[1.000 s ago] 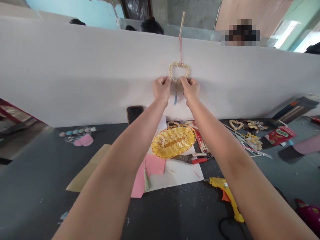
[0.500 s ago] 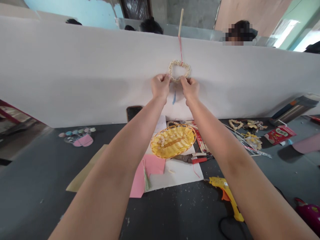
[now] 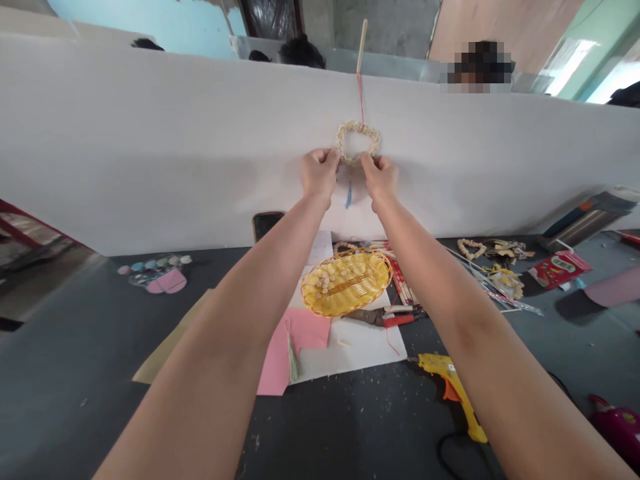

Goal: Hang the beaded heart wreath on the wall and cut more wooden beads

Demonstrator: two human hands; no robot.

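Observation:
A cream-coloured beaded ring [image 3: 350, 127] hangs against the white partition [image 3: 200, 133] on a red string [image 3: 361, 100], which drops from a thin wooden stick [image 3: 362, 47] at the partition's top edge. My left hand [image 3: 320, 175] pinches near the ring's lower left side, its fingertips closed. With thumb and fingers together, my right hand [image 3: 380, 177] grips the ring's lower right edge. Below the ring, between my hands, dangles a small blue tassel [image 3: 349, 195]. The ring looks roughly heart-shaped or rounded; its lower corners are partly covered by my fingers.
A yellow woven basket [image 3: 350, 283] with small beads sits on white paper, beside pliers [image 3: 370, 317]. Pink paper [image 3: 273, 367] carries a green tassel [image 3: 293, 360]. A yellow glue gun [image 3: 453, 380] lies right. Further right are a red box [image 3: 560, 269] and a metal bottle [image 3: 585, 220].
My left hand has shifted very slightly to the left, and the ring with it. My right hand is practically where it was.

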